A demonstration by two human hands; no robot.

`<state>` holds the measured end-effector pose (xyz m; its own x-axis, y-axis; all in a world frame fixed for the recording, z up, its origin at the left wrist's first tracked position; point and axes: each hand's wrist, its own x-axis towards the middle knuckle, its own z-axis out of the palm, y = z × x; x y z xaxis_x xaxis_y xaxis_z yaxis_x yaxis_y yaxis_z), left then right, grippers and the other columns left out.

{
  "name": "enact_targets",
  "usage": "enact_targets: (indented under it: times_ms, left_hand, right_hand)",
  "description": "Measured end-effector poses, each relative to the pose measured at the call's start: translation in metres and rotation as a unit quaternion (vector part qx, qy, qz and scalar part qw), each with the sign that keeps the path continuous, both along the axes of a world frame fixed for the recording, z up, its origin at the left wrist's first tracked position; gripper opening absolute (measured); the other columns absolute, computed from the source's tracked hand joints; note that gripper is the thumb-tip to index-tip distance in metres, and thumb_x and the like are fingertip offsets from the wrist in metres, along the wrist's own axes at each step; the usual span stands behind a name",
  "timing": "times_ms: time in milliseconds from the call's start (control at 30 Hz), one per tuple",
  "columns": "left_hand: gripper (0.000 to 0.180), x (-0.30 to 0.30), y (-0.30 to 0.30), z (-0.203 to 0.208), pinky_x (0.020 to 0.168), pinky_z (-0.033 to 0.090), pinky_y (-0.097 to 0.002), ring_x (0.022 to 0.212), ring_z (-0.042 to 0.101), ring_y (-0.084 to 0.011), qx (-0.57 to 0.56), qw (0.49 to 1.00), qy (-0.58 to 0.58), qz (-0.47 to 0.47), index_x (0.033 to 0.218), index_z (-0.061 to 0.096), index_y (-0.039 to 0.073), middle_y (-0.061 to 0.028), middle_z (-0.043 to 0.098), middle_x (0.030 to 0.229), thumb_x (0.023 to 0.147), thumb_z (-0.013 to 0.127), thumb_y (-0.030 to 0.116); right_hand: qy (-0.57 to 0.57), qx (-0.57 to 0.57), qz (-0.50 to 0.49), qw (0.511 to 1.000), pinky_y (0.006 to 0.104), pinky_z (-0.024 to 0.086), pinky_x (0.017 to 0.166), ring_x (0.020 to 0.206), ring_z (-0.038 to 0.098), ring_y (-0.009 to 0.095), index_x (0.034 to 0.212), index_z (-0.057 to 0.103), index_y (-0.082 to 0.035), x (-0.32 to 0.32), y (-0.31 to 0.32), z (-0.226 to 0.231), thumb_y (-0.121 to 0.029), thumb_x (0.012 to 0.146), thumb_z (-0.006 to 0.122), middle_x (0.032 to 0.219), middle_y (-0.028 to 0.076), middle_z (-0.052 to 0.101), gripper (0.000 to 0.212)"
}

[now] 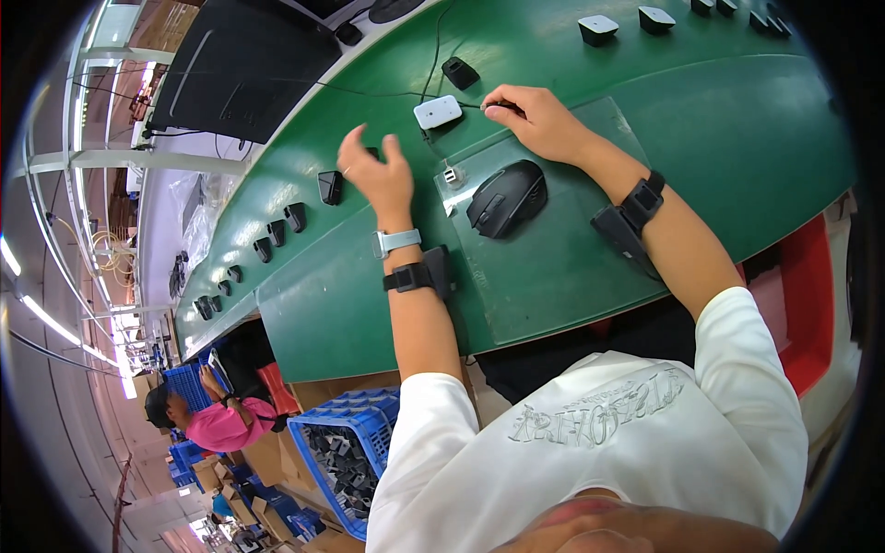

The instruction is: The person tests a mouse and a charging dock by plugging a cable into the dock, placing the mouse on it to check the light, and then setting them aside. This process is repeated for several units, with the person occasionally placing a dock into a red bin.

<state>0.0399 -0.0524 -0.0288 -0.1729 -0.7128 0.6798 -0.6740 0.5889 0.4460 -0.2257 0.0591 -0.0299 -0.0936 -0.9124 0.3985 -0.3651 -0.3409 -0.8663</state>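
My left hand [376,175] is over the left part of the green bench, thumb and fingers apart. A small dark block [372,153] shows behind its fingers; I cannot tell whether they touch it. Closed fingers of my right hand [546,122] pinch a thin black cable [470,105] just right of a white-topped small device [437,112]. That device lies flat on the bench. Below it are a small metal-ended connector [451,175] and a black computer mouse [507,198] on a clear mat [544,286].
Several black wedge-shaped devices [295,217] line the bench's left side. More with white tops [597,29] stand at the far right, and a black one [459,73] sits behind. A monitor [244,69], a blue crate of parts [343,419] and a person in pink [230,424] are left.
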Motion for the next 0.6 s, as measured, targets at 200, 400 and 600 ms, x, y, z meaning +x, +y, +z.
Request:
enact_targets:
  times_ms: [200,400,600]
  left_hand:
    - [0.051,-0.030,0.003,-0.013,0.110,0.038,-0.0449,0.138,0.048,-0.0393,0.071,0.979,-0.108,-0.159,0.130,0.061,0.013,-0.0158,0.059,0.141,0.081,0.077,0.012]
    - [0.055,-0.036,0.009,-0.005,0.106,0.047,-0.0413,0.120,0.064,-0.0289,0.098,0.959,0.051,-0.263,0.131,0.057,0.006,-0.0118,0.067,0.125,0.081,0.080,0.000]
    - [0.061,-0.039,0.033,0.018,0.098,0.054,-0.0334,0.112,0.067,-0.0214,0.373,0.791,0.303,-0.378,0.135,0.056,-0.007,-0.0125,0.066,0.123,0.079,0.079,-0.009]
  right_hand:
    - [0.006,0.001,0.025,1.000,0.0310,0.048,0.072,0.077,0.058,0.014,0.113,0.068,0.000,0.008,0.003,0.010,-0.019,0.102,0.064,0.088,0.007,0.069,0.022]
    - [-0.078,0.028,0.085,0.993,0.0290,0.052,0.078,0.083,0.065,0.012,0.109,0.069,0.002,0.009,0.005,0.009,-0.018,0.102,0.067,0.090,0.006,0.073,0.021]
    - [-0.194,0.034,0.147,0.969,0.0282,0.054,0.083,0.088,0.066,0.011,0.101,0.067,0.002,0.009,0.001,0.004,-0.018,0.102,0.070,0.095,0.006,0.073,0.020]
